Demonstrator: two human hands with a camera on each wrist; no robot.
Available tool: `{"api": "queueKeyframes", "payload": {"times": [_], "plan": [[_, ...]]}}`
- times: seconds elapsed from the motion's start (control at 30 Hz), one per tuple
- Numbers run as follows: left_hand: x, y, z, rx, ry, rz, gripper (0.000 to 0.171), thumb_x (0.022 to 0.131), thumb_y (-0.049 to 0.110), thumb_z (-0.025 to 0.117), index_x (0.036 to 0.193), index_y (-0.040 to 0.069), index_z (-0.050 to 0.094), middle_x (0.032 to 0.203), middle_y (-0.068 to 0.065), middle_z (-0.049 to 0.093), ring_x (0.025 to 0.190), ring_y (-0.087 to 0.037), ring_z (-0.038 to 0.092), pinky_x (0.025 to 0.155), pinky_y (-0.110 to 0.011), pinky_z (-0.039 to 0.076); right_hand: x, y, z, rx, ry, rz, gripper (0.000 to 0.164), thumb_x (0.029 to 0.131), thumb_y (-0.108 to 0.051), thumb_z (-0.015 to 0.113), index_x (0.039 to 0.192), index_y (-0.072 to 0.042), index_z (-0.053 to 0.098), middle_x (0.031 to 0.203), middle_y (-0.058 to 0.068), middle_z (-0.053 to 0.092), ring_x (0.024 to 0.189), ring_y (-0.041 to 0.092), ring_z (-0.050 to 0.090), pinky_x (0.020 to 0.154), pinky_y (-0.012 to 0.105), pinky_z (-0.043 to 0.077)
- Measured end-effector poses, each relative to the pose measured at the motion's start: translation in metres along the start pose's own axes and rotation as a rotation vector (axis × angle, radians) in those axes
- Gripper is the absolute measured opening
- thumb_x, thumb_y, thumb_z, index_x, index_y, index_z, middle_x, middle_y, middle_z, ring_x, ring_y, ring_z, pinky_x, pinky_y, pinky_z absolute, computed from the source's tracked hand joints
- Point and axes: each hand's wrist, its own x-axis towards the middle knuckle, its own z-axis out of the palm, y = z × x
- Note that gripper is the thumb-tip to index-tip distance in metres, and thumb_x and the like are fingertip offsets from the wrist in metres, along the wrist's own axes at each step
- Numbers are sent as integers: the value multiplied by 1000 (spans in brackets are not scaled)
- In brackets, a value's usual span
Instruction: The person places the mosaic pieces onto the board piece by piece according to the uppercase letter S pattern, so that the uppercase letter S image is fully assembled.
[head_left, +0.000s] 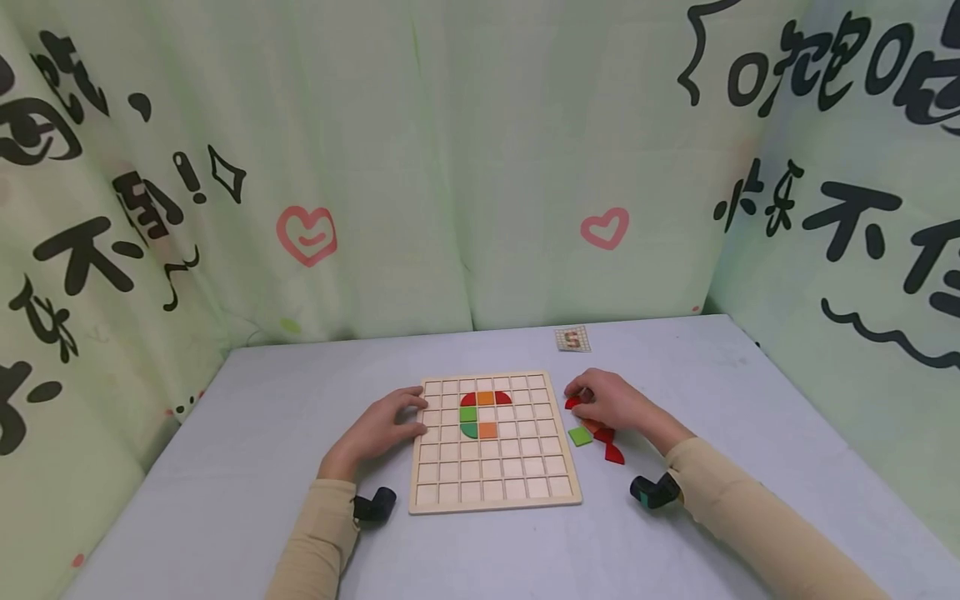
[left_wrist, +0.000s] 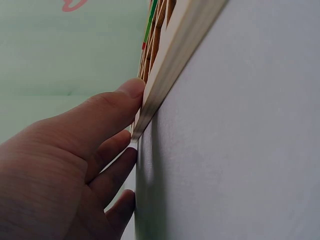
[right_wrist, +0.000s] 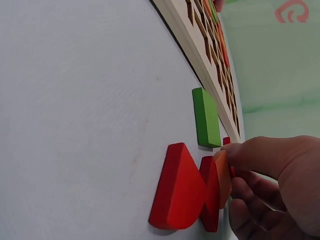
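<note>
A square wooden grid board point(head_left: 450, 492) lies on the table. Set in its cells are red quarter-round pieces point(head_left: 503, 398), orange squares point(head_left: 487, 430), a green square point(head_left: 468, 413) and a green quarter-round piece point(head_left: 469, 430). My left hand point(head_left: 386, 425) rests its thumb and fingertips against the board's left edge, fingers loosely extended. Just right of the board, my right hand point(head_left: 611, 400) pinches a red piece point(head_left: 572, 402) between thumb and fingers; the fingers partly hide it. Close below that hand lie a loose green square point(right_wrist: 206, 117), an orange piece point(right_wrist: 223, 180) and red quarter-round pieces point(right_wrist: 177, 192).
A small card with a printed grid pattern point(head_left: 572, 338) lies toward the back of the white table point(head_left: 300, 392). Pale green curtains point(head_left: 450, 167) with dark lettering and pink hearts hang behind and at both sides. Each wrist carries a black camera point(head_left: 654, 492).
</note>
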Motion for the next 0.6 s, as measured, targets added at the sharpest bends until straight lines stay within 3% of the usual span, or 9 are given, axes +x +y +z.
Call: {"api": "queueKeyframes", "payload": {"times": [0.6], "plan": [[0, 0, 0, 0, 4, -11, 36, 92, 19, 72, 125, 4, 66, 153, -16, 47, 145, -38, 38, 120, -52, 33, 1, 2, -1, -27, 68, -34, 18, 90, -5, 69, 108, -5, 70, 100, 7, 62, 90, 20, 54, 79, 32, 55]]}}
